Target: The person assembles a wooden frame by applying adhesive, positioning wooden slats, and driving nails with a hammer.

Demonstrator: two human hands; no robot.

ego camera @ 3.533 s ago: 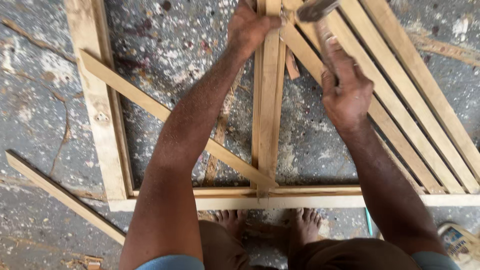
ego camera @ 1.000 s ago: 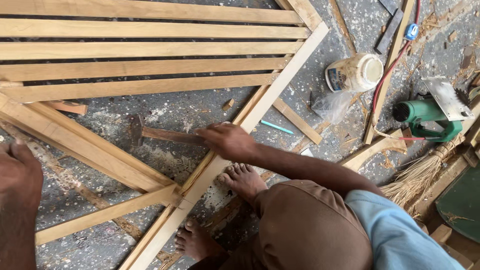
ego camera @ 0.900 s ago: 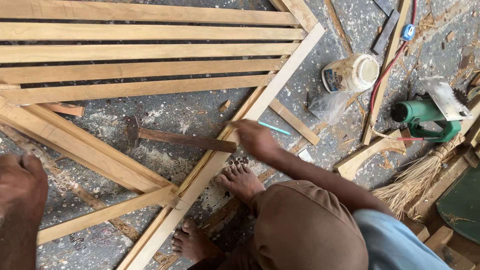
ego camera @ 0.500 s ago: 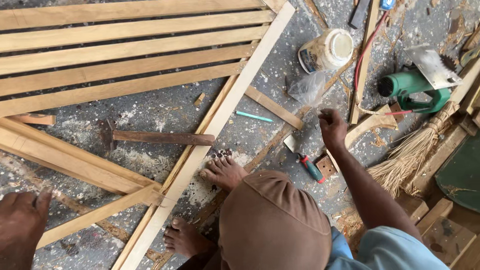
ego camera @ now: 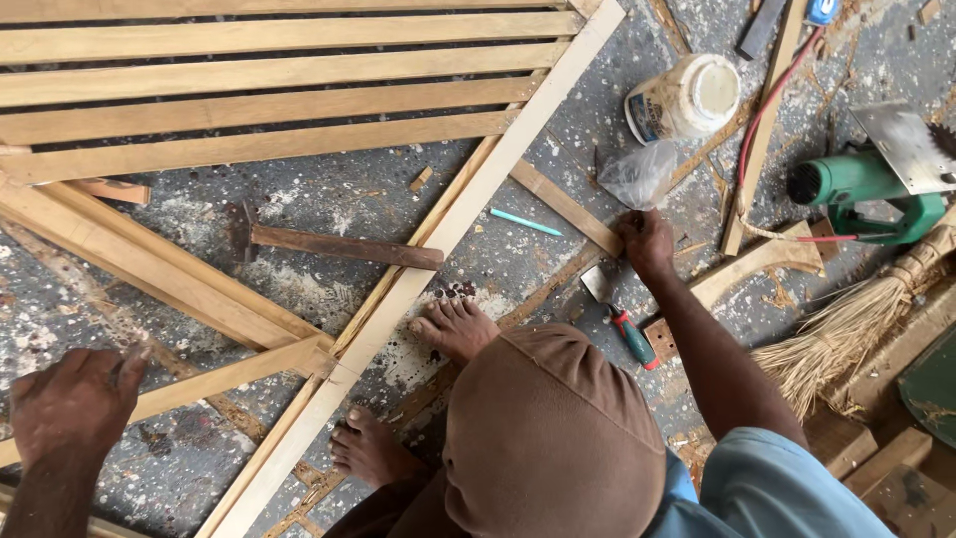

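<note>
My right hand [ego camera: 645, 242] reaches out to the right, knuckles up, fingers curled down at the end of a short loose wood strip [ego camera: 560, 205], just below a crumpled clear plastic bag [ego camera: 638, 174]. Its grip is hidden under the knuckles. My left hand [ego camera: 75, 403] rests palm down at the lower left, fingers apart, on a slat of the wooden slatted frame [ego camera: 438, 234]. A wooden-handled hammer [ego camera: 337, 246] lies alone on the floor inside the frame. My bare feet [ego camera: 453, 327] sit beside the frame's long rail, and my brown-clad knee [ego camera: 553, 438] fills the lower middle.
A chisel with a red and green handle [ego camera: 619, 317] lies near my right forearm. A teal pencil [ego camera: 526, 222], a white glue jar [ego camera: 685, 97], a green power saw [ego camera: 876, 184] with a red cord and a straw broom [ego camera: 856, 329] lie to the right. Sawdust covers the speckled floor.
My right hand let go of the hammer, which now lies on the floor, and moved right to the loose strip by the plastic bag. My left hand stayed on the slat.
</note>
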